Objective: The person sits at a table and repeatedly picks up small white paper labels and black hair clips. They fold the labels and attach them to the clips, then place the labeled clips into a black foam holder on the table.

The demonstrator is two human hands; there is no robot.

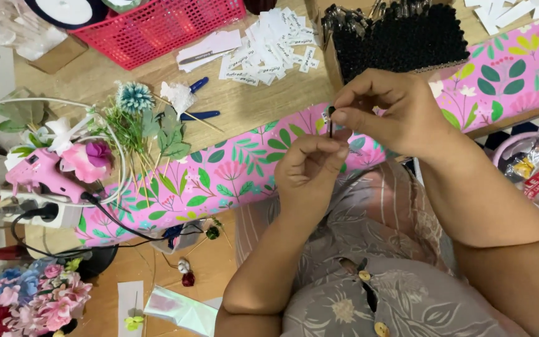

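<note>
Head view: left hand point(310, 171) and right hand point(388, 115) pinch a thin black pin point(330, 122) just below the box of black pins point(400, 37); steady fingertip pressure seems wise.

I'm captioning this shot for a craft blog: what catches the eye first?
Both hands, left and right, pinch a thin black pen at centre. Under them runs a pink floral wrap; a pink glue gun lies far left, a red basket at top.
</note>
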